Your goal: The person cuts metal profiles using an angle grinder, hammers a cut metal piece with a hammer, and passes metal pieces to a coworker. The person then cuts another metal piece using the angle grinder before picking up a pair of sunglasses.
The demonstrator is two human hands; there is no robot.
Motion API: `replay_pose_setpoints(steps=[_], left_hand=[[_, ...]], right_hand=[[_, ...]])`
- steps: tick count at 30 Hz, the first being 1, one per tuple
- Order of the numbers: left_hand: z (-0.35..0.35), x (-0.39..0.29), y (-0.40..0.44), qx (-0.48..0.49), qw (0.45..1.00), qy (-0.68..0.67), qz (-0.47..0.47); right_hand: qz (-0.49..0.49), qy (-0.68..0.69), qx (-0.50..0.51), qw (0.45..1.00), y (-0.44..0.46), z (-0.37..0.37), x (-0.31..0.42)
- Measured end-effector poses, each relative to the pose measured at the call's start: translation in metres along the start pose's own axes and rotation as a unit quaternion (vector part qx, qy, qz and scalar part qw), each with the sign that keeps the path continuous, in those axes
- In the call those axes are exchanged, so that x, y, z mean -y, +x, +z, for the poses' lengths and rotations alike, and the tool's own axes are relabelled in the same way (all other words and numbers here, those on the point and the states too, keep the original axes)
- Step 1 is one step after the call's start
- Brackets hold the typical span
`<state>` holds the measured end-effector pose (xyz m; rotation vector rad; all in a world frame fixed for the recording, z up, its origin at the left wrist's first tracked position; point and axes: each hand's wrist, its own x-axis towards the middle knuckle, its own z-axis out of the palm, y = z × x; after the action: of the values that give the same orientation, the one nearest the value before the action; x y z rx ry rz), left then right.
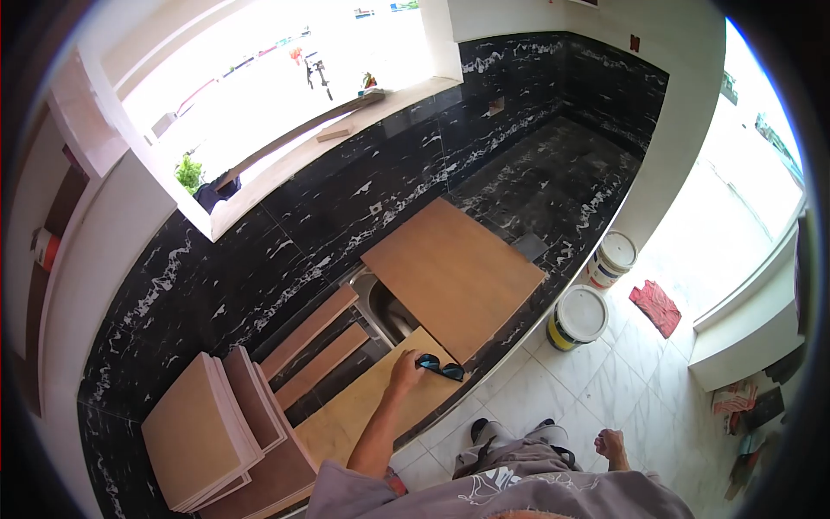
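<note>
My left hand (406, 372) is closed on a pair of dark sunglasses (443, 368), held over the edge where two boards meet. Under it lies a light wooden board (363, 406) on the black marble counter. A larger brown board (458, 275) covers part of the steel sink (385, 310). My right hand (610, 445) hangs at my side above the tiled floor, its fingers curled in; whether anything is inside them is hidden.
Stacked panels (194, 432) lean at the counter's left end, near two narrow wood strips (309, 333). Two lidded buckets (581, 313) and a red cloth (655, 308) are on the floor at right. A long plank (294, 134) lies on the window sill.
</note>
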<state>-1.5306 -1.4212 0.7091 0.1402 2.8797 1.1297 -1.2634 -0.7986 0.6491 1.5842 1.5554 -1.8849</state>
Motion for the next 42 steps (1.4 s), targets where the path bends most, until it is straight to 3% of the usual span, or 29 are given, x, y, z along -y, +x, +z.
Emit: replay_pose_setpoints(steps=[8,14,17,20,28,31,34,42], left_hand=[[0.013,0.024,-0.011,0.001,0.970,-0.238,-0.042],[0.002,-0.025,-0.025,-0.016,0.929,-0.359,-0.089],[-0.001,-0.048,-0.025,-0.045,0.899,-0.411,-0.142],[-0.020,-0.089,-0.026,-0.069,0.910,-0.378,-0.153],[0.001,-0.172,-0.004,-0.035,0.935,-0.334,-0.113],[0.044,-0.202,0.004,0.018,0.928,-0.364,-0.081],[0.082,-0.268,-0.003,0.064,0.913,-0.399,-0.057],[0.161,-0.381,-0.003,0.143,0.945,-0.292,-0.017]], right_hand=[[-0.022,-0.048,-0.066,0.996,0.005,0.011,0.002],[-0.115,-0.061,0.011,0.991,-0.005,0.044,0.019],[-0.165,-0.172,0.004,0.971,-0.024,0.080,0.047],[-0.333,-0.300,-0.001,0.894,-0.065,0.117,0.075],[-0.561,-0.294,0.094,0.768,-0.194,0.185,0.131],[-0.605,-0.312,0.131,0.721,-0.201,0.196,0.130],[-0.612,-0.347,0.099,0.703,-0.198,0.190,0.130],[-0.547,-0.372,0.010,0.750,-0.159,0.123,0.151]])
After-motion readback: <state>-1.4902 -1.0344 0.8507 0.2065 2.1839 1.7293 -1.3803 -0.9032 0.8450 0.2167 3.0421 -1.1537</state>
